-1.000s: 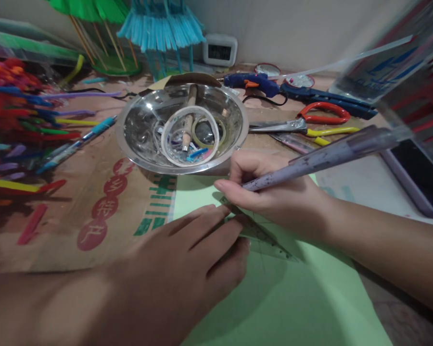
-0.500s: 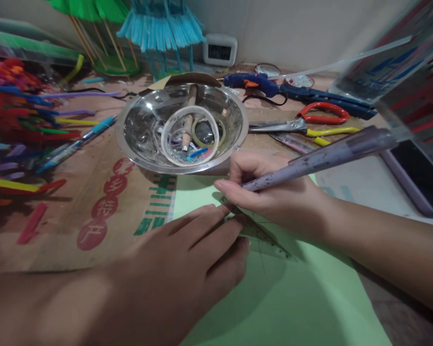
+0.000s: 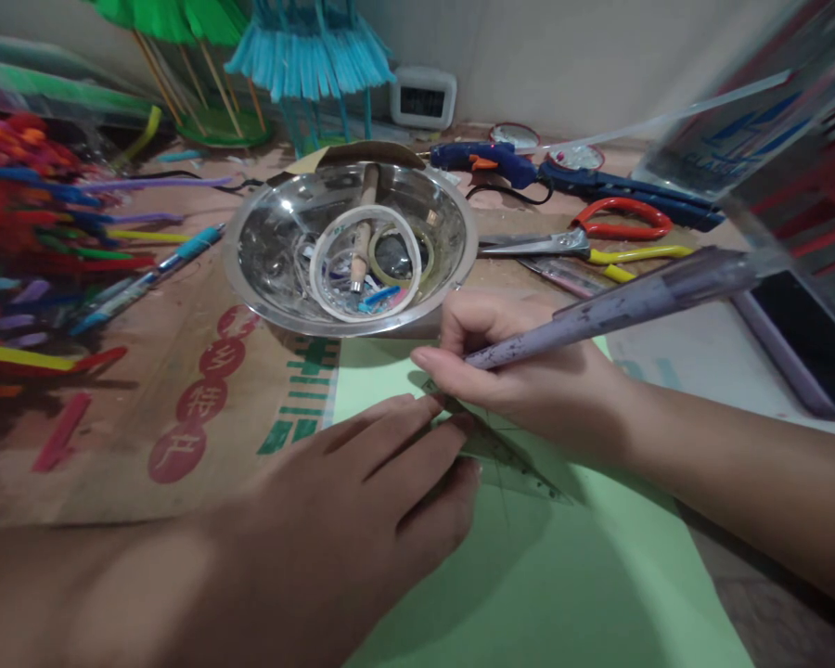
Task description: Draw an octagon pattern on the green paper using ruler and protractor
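A pale green sheet of paper (image 3: 529, 584) lies in front of me with thin crossing lines drawn on it. On it rests a clear set square (image 3: 521, 464) with scale marks, partly covered by my hands. My left hand (image 3: 390, 473) lies flat with fingers stretched out, its fingertips pressing on the set square. Closed around a purple pen (image 3: 598, 311), my right hand (image 3: 529, 362) rests on the paper just beyond the left fingertips. The pen slants up to the right, and its tip is hidden behind my thumb and fingers.
A metal bowl (image 3: 264, 269) holding tape rolls and scraps stands behind the paper. Scissors (image 3: 571, 243), a blue glue gun (image 3: 487, 160) and a phone (image 3: 807, 334) lie to the right. Colourful pipe cleaners (image 3: 28, 213) and a blue pen (image 3: 149, 278) lie left, over brown cardboard (image 3: 132, 417).
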The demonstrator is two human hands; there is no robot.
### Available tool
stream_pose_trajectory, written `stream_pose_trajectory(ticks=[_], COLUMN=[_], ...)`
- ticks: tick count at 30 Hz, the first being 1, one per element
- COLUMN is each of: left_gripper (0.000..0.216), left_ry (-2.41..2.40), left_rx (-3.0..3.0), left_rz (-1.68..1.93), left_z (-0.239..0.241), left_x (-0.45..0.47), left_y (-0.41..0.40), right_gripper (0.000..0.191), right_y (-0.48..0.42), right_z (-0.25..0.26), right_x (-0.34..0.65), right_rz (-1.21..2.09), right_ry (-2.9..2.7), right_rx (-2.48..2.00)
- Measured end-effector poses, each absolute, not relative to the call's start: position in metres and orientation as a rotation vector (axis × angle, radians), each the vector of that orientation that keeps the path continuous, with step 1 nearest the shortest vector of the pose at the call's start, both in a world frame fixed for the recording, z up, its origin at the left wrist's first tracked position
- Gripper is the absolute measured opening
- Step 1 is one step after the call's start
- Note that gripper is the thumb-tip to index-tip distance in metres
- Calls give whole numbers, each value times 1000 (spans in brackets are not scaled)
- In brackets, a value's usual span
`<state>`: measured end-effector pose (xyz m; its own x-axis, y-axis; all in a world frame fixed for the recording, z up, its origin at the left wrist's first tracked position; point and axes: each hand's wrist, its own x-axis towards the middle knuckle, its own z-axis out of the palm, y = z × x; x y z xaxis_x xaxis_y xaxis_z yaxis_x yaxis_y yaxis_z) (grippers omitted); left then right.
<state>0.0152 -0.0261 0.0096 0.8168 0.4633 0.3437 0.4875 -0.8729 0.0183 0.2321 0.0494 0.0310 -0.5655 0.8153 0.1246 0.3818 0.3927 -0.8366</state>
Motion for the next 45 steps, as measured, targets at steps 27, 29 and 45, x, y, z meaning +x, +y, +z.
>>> stream_pose_trajectory(ticks=[27, 29, 45], left_gripper=[42, 42, 42], left_ry=[-787, -771, -754], left_rx=[-2930, -2938, -2929], left_rz=[-535, -529, -495], left_z=[5, 4, 4], left_x=[14, 14, 11], left_y=[-29, -30, -28], right_gripper=[33, 33, 35], right_y=[51, 51, 49], right_z=[30, 30, 34], right_x=[232, 232, 236], right_rz=[1071, 1077, 1032], right_ry=[-2134, -2130, -2201], right_rx=[-976, -981, -1046])
